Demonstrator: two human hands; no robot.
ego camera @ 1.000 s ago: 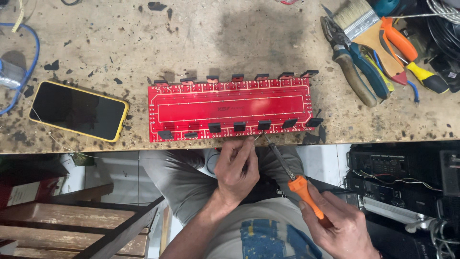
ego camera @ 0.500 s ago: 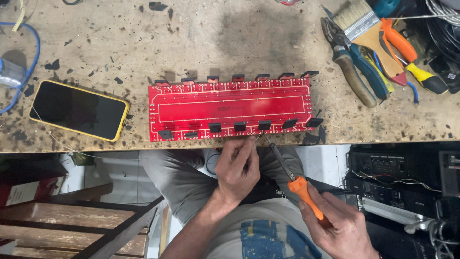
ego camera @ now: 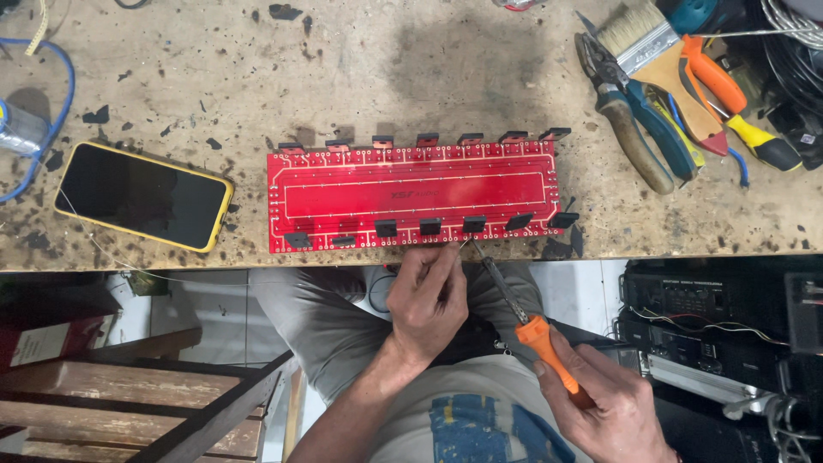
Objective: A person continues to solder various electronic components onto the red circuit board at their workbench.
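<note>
The left hand (ego camera: 426, 302) has its fingers (ego camera: 446, 261) pinched together at the near edge of the red circuit board (ego camera: 411, 194) on the desk (ego camera: 429, 77). Just right, the right hand (ego camera: 613, 403) grips an orange-handled screwdriver (ego camera: 523, 313), tip beside those fingers.

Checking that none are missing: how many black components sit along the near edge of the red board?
7, in one row along the near edge of the red circuit board, running from its left corner to its right corner. The left hand may hide more.
</note>
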